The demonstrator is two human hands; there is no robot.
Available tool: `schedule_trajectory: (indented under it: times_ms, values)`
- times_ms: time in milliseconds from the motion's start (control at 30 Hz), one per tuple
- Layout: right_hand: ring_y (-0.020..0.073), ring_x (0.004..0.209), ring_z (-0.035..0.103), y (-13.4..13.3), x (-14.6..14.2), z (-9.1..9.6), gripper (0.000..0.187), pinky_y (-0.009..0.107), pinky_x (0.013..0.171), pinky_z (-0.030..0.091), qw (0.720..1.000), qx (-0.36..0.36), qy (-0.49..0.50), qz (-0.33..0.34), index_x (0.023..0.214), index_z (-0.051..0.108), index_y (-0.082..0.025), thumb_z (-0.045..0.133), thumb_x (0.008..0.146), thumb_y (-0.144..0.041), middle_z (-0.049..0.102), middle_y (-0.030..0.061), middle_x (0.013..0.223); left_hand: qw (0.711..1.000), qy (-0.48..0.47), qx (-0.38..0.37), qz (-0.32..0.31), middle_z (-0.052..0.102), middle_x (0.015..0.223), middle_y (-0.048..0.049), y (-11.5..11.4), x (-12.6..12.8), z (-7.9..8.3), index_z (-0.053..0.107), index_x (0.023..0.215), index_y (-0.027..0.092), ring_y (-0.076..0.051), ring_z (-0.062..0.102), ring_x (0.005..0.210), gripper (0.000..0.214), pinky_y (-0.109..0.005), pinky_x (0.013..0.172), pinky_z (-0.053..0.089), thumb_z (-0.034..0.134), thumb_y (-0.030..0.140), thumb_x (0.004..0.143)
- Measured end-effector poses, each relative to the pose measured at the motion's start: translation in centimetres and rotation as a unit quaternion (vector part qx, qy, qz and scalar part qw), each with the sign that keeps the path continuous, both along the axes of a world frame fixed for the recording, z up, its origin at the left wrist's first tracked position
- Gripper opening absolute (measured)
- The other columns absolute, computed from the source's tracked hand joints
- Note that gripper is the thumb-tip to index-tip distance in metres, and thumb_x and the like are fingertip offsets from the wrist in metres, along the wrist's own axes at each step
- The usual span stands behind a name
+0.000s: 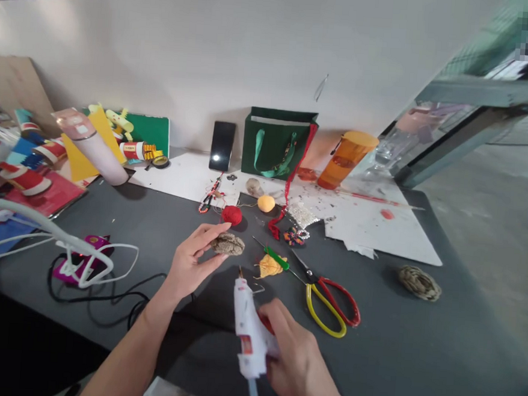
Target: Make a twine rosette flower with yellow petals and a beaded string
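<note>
My left hand pinches a small brown woven rope disc just above the dark table. My right hand is wrapped round a white hot glue gun, its nozzle pointing up toward the disc from a little below it. Beside the nozzle lie a yellow crochet piece with a green-handled hook and scissors with red and yellow handles.
A red yarn ball, an orange ball, a green paper bag, an orange bottle and a phone stand at the back. A second rope coil lies right. White cables and craft clutter fill the left.
</note>
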State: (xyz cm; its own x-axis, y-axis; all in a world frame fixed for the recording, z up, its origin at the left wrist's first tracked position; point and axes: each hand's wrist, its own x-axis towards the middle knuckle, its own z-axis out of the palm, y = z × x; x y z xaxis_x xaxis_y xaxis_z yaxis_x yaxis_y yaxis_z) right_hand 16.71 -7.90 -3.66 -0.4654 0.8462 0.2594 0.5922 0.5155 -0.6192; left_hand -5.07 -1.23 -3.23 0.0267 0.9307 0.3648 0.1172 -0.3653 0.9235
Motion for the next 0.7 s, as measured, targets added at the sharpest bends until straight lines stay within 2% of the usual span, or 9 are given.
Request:
schedule_trajectory:
  times_ms: [67,133,200,300,367,500,700]
  values:
    - [0.0169,0.056,0.056,0.0,1.2,1.3,0.012,0.027,0.050,0.045,0.998,-0.002,0.065,0.022,0.085,0.051,-0.023,0.049,0.083,-0.011,0.056,0.0008,0.072,1.000,0.026,0.018,0.002,0.063,0.114,-0.0072,0.0,-0.1,-0.1,0.063,0.128,0.028,-0.017,0.065,0.100,0.049,-0.028,0.090,0.055,0.067,0.012,0.081]
    - [0.0165,0.057,0.057,0.1,1.8,2.6,0.003,0.026,0.051,0.046,0.994,0.003,0.110,-0.008,0.090,0.056,-0.024,0.055,0.089,-0.021,0.059,0.0012,0.074,0.998,0.053,0.036,0.003,0.064,0.112,-0.0075,0.0,-0.1,0.0,0.064,0.127,0.028,-0.017,0.066,0.098,0.049,-0.028,0.088,0.056,0.065,0.010,0.081]
    - [0.0174,0.062,0.060,0.3,1.9,3.9,0.006,0.026,0.054,0.048,0.988,0.007,0.147,-0.037,0.092,0.060,-0.024,0.059,0.089,-0.030,0.062,0.0025,0.079,0.995,0.078,0.061,0.002,0.065,0.110,-0.0072,0.0,0.0,0.1,0.064,0.126,0.029,-0.018,0.066,0.097,0.050,-0.028,0.085,0.055,0.062,0.006,0.081]
    - [0.0168,0.061,0.060,0.9,1.2,5.0,0.015,0.026,0.055,0.047,0.984,-0.015,0.174,-0.032,0.081,0.061,-0.023,0.058,0.090,-0.035,0.061,0.0018,0.075,0.988,0.112,0.108,0.004,0.065,0.107,-0.0061,0.0,0.2,0.4,0.063,0.128,0.031,-0.017,0.065,0.096,0.055,-0.028,0.084,0.054,0.058,0.002,0.081]
    - [0.0147,0.055,0.055,1.3,0.6,5.2,0.021,0.026,0.051,0.045,0.985,-0.033,0.167,-0.023,0.074,0.059,-0.022,0.057,0.091,-0.034,0.057,0.0003,0.068,0.982,0.129,0.135,0.002,0.064,0.108,-0.0051,0.0,0.3,0.5,0.059,0.131,0.033,-0.015,0.065,0.095,0.060,-0.027,0.085,0.053,0.056,-0.001,0.081]
    - [0.0125,0.049,0.049,1.8,-0.2,4.8,0.027,0.025,0.045,0.039,0.986,-0.026,0.160,-0.043,0.067,0.054,-0.021,0.057,0.091,-0.032,0.051,-0.0018,0.061,0.973,0.155,0.171,-0.007,0.062,0.108,-0.0047,0.0,0.3,0.4,0.053,0.136,0.035,-0.015,0.064,0.097,0.067,-0.027,0.087,0.053,0.053,-0.004,0.082]
    - [0.0154,0.048,0.049,2.1,-0.8,3.7,0.032,0.027,0.045,0.041,0.977,0.002,0.191,-0.093,0.062,0.053,-0.024,0.059,0.089,-0.039,0.051,-0.0007,0.058,0.971,0.162,0.176,-0.018,0.061,0.107,-0.0055,-0.2,0.2,0.3,0.049,0.140,0.033,-0.017,0.064,0.097,0.070,-0.029,0.085,0.055,0.051,-0.004,0.081]
